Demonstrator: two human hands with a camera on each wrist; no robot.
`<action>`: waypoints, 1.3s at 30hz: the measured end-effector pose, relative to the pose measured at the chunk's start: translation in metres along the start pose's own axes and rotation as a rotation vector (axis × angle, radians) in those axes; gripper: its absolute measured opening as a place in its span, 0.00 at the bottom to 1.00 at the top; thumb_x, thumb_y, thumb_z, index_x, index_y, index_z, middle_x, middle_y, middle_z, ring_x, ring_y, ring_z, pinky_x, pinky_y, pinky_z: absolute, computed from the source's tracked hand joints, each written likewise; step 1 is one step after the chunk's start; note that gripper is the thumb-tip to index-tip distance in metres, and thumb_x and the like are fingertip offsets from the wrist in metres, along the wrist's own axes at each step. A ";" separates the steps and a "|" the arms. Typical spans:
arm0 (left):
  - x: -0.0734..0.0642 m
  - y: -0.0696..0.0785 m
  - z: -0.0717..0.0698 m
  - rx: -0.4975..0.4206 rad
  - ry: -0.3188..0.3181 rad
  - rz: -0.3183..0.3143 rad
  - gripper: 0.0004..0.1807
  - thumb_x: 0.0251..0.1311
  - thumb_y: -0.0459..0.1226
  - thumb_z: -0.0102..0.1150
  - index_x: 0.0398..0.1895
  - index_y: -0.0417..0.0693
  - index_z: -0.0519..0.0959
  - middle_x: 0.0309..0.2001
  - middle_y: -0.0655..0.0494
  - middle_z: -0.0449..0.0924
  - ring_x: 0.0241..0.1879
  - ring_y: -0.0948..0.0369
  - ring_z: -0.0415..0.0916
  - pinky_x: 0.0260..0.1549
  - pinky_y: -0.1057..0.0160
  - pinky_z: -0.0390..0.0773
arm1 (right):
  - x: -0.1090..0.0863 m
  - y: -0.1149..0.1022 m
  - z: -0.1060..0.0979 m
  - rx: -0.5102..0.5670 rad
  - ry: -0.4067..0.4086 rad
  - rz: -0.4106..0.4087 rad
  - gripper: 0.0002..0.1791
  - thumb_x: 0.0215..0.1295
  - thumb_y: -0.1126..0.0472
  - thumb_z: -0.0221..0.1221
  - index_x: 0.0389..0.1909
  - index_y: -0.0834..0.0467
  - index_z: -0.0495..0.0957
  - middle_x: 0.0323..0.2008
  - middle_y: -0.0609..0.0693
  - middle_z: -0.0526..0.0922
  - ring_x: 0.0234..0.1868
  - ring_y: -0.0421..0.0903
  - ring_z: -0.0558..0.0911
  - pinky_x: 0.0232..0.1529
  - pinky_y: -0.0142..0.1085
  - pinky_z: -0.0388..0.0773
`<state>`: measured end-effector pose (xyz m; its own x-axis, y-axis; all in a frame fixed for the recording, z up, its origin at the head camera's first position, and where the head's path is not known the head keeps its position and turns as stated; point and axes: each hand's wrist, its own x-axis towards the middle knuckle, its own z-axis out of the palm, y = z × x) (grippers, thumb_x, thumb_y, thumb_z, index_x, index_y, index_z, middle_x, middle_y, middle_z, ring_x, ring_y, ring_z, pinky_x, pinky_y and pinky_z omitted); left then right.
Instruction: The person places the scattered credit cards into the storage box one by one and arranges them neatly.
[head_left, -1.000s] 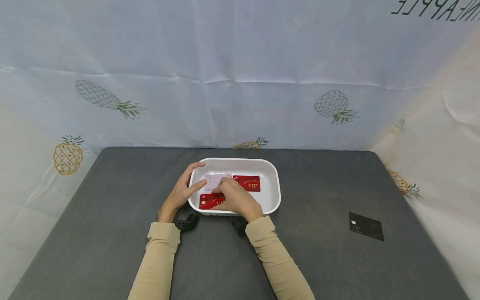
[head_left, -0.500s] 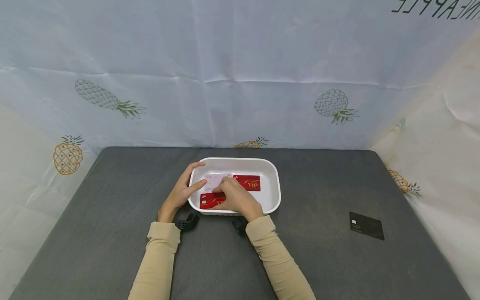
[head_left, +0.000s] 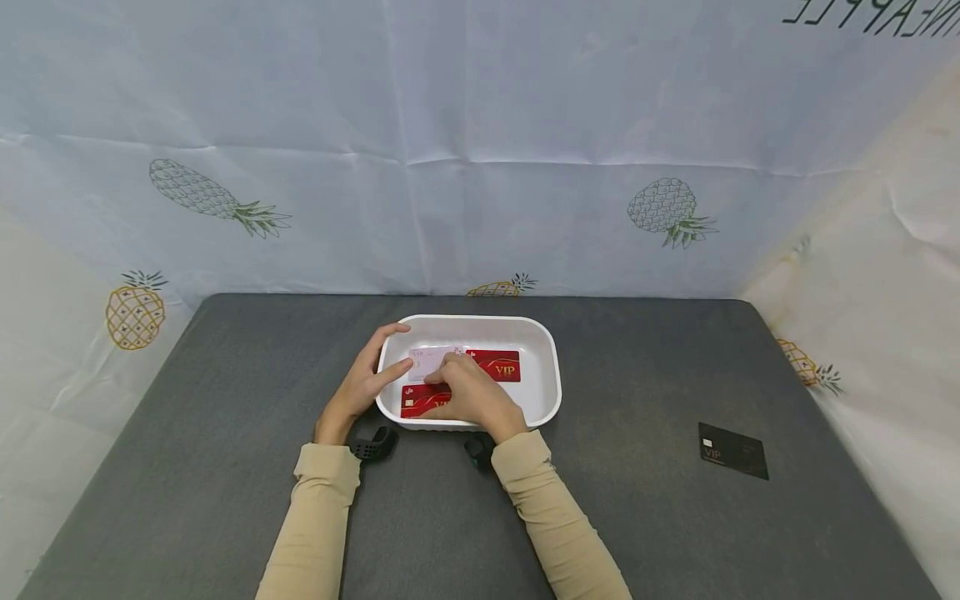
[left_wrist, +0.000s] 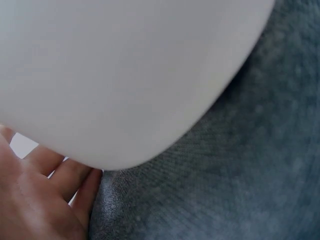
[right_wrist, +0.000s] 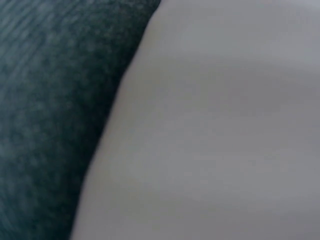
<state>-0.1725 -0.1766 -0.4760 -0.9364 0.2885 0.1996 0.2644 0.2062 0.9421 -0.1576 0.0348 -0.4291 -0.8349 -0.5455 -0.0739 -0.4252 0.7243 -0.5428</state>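
In the head view, a white plastic tray (head_left: 542, 400) holds several cards. My left hand (head_left: 362, 385) holds the tray's left end, thumb over the rim and the other fingers along the outside. Seen from the left wrist, those left-hand fingers (left_wrist: 60, 180) lie against the tray's outer wall. My right hand (head_left: 472, 393) reaches inside and pinches a red VIP card (head_left: 417, 402) across its near and far edges, covering its right part. Behind it lie a pale pink card (head_left: 426, 362) and another red VIP card (head_left: 501, 365), side by side. The right wrist view shows only the tray wall (right_wrist: 210, 130) and tabletop.
A black VIP card (head_left: 733, 451) lies on the dark grey table (head_left: 630, 517) at the right. A pale cloth (head_left: 465, 217) printed with pineapples hangs behind the table and at both sides. Each wrist wears a black strap (head_left: 375, 446).
The red card under my right hand has slid very slightly to the right and away. My left hand and the tray stay in place.
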 end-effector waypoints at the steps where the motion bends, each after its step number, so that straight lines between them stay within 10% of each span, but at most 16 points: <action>1: 0.000 0.000 0.000 -0.001 0.000 0.004 0.28 0.68 0.32 0.55 0.71 0.40 0.63 0.64 0.34 0.68 0.51 0.66 0.73 0.45 0.70 0.80 | 0.000 0.000 0.000 0.004 -0.002 0.005 0.29 0.54 0.51 0.77 0.58 0.55 0.85 0.43 0.50 0.83 0.44 0.43 0.74 0.51 0.35 0.76; 39: 0.001 0.001 0.000 -0.032 -0.004 -0.015 0.29 0.67 0.33 0.55 0.71 0.41 0.63 0.63 0.34 0.68 0.49 0.62 0.75 0.40 0.67 0.84 | -0.016 0.010 -0.026 0.182 0.026 -0.057 0.28 0.58 0.52 0.74 0.59 0.58 0.83 0.51 0.54 0.85 0.51 0.49 0.80 0.55 0.43 0.79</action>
<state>-0.1728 -0.1759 -0.4751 -0.9394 0.2894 0.1841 0.2424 0.1806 0.9532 -0.1575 0.0617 -0.4114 -0.8210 -0.5707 -0.0184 -0.4035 0.6027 -0.6884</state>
